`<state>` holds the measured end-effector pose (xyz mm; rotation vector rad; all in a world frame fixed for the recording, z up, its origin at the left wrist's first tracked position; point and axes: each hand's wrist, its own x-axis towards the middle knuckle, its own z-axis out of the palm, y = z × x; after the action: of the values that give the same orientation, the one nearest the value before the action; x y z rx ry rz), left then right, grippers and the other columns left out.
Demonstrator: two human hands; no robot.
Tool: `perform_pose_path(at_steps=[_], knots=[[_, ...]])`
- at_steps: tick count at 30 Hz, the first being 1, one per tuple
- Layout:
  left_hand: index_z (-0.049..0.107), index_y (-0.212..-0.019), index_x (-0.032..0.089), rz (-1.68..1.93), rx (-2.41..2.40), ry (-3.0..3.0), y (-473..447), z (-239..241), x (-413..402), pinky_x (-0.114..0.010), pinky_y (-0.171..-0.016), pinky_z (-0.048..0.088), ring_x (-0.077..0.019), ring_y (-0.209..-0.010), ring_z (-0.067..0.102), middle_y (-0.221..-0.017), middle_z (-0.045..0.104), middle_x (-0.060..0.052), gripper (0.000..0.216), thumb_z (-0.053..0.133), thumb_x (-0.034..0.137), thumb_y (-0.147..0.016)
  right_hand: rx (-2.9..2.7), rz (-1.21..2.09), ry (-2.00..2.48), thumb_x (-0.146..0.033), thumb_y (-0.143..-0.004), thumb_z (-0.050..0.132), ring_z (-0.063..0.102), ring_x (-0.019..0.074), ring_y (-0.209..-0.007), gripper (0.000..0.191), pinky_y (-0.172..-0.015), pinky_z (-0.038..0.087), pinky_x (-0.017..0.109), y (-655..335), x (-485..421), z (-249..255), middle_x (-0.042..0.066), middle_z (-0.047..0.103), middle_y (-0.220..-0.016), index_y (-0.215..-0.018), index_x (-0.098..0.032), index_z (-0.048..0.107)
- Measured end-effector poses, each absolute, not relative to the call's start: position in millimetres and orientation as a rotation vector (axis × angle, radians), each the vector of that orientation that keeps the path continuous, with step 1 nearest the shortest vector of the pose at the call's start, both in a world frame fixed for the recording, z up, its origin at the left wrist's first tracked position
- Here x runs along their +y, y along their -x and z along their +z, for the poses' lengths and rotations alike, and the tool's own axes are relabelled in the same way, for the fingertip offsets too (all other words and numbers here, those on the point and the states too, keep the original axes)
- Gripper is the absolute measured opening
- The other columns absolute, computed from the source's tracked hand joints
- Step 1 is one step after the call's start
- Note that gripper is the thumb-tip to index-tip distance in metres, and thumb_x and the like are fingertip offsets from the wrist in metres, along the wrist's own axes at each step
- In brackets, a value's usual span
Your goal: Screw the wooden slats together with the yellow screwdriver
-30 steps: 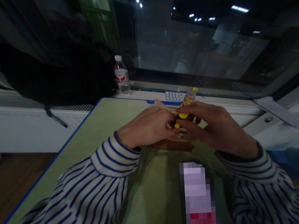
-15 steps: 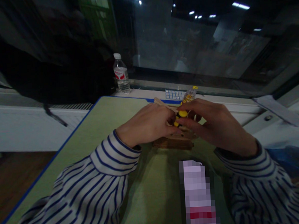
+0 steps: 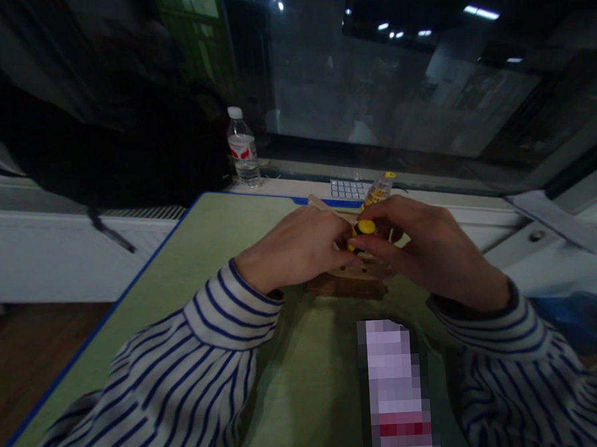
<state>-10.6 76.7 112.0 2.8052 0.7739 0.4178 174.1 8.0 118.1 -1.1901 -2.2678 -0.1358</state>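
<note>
R hand's point(image 3: 424, 247) index back slightly vs earlier, loose grip round 1 yellow-blk tool point(image 3: 365, 228); L grip point(image 3: 300, 247) unclear

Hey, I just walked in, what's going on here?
A person has both hands over a green table. The right hand pinches a small yellow and black object between thumb and fingers. The left hand is at a wooden piece just beside it, though its fingertips are partly hidden, so its grip is unclear. Behind the table, a water bottle stands upright on the ledge.
</note>
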Motion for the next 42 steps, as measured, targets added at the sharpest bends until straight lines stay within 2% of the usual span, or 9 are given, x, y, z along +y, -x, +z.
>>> perform_pose_path(at_steps=[4, 9, 14, 21, 30, 34, 42], knots=[[0.07, -0.074, 0.019, 0.408, 0.763, -2.816, 11.3, 111.3, 76.6, -0.026, -0.055, 0.03, -0.0128, -0.06, 0.056, -0.067, 0.067, 0.0, 0.02, 0.06, 0.034, -0.083, -2.271, -0.131, 1.182, -0.038, -0.091, 0.061, 0.064, 0.0165, -0.077, 0.027, -0.061, 0.046, 0.028, -173.8, 7.1, 118.1, 0.006, 0.068, -0.091, -0.106, -0.016, 0.062], [0.07, -0.078, 0.019, 0.415, 0.743, -2.788, 12.6, 107.3, 77.6, -0.025, -0.057, 0.032, -0.0129, -0.065, 0.06, -0.074, 0.07, 0.0, 0.017, 0.059, 0.03, -0.084, -2.262, -0.116, 1.165, -0.033, -0.09, 0.061, 0.066, 0.0169, -0.079, 0.035, -0.061, 0.049, 0.028, -174.7, 5.5, 117.9, 0.009, 0.07, -0.101, -0.119, -0.013, 0.06], [0.07, -0.077, 0.019, 0.411, 0.723, -2.759, 13.4, 108.9, 76.6, -0.025, -0.056, 0.03, -0.0111, -0.058, 0.056, -0.066, 0.067, 0.002, 0.016, 0.058, 0.028, -0.083, -2.301, -0.09, 1.1, -0.025, -0.09, 0.06, 0.067, 0.0176, -0.083, 0.034, -0.065, 0.052, 0.03, -176.5, 5.5, 118.1, 0.009, 0.071, -0.108, -0.123, -0.016, 0.058], [0.069, -0.074, 0.018, 0.373, 0.698, -2.708, 13.3, 113.3, 74.1, -0.025, -0.054, 0.029, -0.0107, -0.055, 0.053, -0.062, 0.063, 0.002, 0.015, 0.059, 0.025, -0.081, -2.318, -0.043, 1.015, -0.017, -0.09, 0.057, 0.067, 0.0177, -0.091, 0.03, -0.071, 0.053, 0.03, -176.8, 5.7, 116.9, 0.007, 0.071, -0.106, -0.119, -0.018, 0.06], [0.071, -0.08, 0.019, 0.35, 0.723, -2.711, 13.1, 112.9, 75.7, -0.026, -0.054, 0.027, -0.0108, -0.055, 0.053, -0.063, 0.065, 0.002, 0.019, 0.059, 0.033, -0.083, -2.313, -0.071, 1.05, -0.024, -0.091, 0.059, 0.065, 0.0163, -0.084, 0.02, -0.066, 0.05, 0.027, -175.8, 6.3, 118.2, 0.006, 0.07, -0.093, -0.11, -0.017, 0.063], [0.071, -0.083, 0.02, 0.364, 0.759, -2.738, 12.9, 111.7, 76.0, -0.026, -0.056, 0.028, -0.0116, -0.06, 0.057, -0.07, 0.068, 0.001, 0.023, 0.059, 0.038, -0.085, -2.313, -0.09, 1.058, -0.027, -0.092, 0.059, 0.064, 0.0161, -0.082, 0.018, -0.065, 0.048, 0.027, -175.2, 6.1, 119.3, 0.005, 0.069, -0.092, -0.107, -0.018, 0.063], [0.071, -0.082, 0.02, 0.387, 0.806, -2.78, 11.7, 110.7, 77.0, -0.026, -0.058, 0.032, -0.0143, -0.065, 0.06, -0.074, 0.069, 0.0, 0.028, 0.063, 0.047, -0.082, -2.284, -0.12, 1.135, -0.037, -0.092, 0.06, 0.063, 0.0176, -0.079, 0.021, -0.063, 0.046, 0.03, -174.6, 6.3, 119.6, 0.005, 0.068, -0.089, -0.102, -0.019, 0.062]])
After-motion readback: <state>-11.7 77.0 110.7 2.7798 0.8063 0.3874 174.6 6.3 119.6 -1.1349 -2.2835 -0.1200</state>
